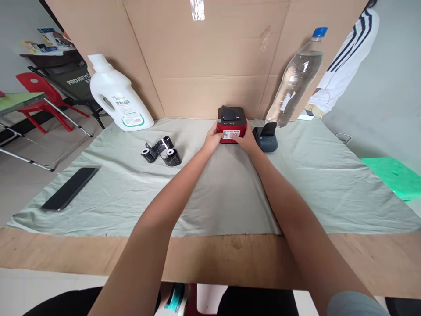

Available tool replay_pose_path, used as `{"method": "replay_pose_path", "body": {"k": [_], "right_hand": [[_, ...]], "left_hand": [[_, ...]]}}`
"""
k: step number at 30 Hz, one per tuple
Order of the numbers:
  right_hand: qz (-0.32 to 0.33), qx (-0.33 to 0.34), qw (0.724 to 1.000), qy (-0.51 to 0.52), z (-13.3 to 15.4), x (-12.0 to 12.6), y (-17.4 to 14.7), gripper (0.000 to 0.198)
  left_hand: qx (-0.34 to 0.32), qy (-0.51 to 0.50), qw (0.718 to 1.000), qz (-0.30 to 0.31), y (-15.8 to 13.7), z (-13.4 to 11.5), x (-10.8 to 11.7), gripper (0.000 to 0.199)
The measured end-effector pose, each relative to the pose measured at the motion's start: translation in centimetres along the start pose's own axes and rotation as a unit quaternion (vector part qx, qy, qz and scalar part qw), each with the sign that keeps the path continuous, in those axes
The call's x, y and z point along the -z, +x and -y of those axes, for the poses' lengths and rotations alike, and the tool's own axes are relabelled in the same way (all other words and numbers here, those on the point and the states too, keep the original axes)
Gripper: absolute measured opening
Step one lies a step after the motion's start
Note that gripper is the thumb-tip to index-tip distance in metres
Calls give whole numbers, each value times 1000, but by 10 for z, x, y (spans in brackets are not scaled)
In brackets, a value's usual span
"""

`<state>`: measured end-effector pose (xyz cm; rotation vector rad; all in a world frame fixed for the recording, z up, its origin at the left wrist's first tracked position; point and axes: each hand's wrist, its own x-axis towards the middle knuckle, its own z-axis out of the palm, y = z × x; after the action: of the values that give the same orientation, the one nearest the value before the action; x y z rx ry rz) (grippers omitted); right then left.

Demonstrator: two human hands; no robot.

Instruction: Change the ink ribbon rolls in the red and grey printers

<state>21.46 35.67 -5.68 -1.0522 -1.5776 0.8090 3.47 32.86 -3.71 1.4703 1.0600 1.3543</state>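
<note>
A red and black label printer (231,125) with a white sticker on its front stands at the back of the cloth, close to the cardboard wall. My left hand (212,137) grips its left side, the thumb on the front. On the opposite side my right hand (247,138) holds it the same way, fingertips partly hidden along the side. Just right of that hand sits a small dark grey device (267,138) with its flap raised. Several rolls of black ribbon (164,151) lie to the left, apart from my hands.
A white detergent bottle (120,96) leans at the back left; a tilted clear water bottle (296,77) stands back right. A black phone-like slab (70,188) lies front left. Cardboard (210,57) closes the back. Beyond it are a person's striped sleeve (353,41) and a green stool (394,175).
</note>
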Motion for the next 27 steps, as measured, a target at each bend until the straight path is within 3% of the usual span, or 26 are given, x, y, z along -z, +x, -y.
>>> {"method": "replay_pose_path", "body": {"k": [4, 9, 14, 17, 20, 23, 27], "right_hand": [[-11, 20, 999, -41, 9, -1, -10, 107], [0, 18, 995, -98, 52, 0, -41, 100], [18, 46, 994, -97, 100, 5, -121, 97], [16, 25, 996, -79, 122, 6, -185, 93], [14, -21, 998, -59, 135, 4, -237, 90], [5, -24, 999, -46, 139, 1, -262, 90], [-7, -10, 997, -78, 134, -2, -267, 92]], "left_hand": [[-2, -31, 999, -9, -11, 7, -4, 88], [-28, -7, 1000, -6, -57, -16, 9, 90], [-81, 54, 993, -70, -155, -47, 9, 76], [-59, 58, 994, -75, -222, -58, 9, 71], [-29, 65, 996, -53, -270, -65, 11, 70], [-26, 68, 996, -44, -291, -71, 12, 69], [-35, 54, 997, -49, -294, -73, 11, 69]]}}
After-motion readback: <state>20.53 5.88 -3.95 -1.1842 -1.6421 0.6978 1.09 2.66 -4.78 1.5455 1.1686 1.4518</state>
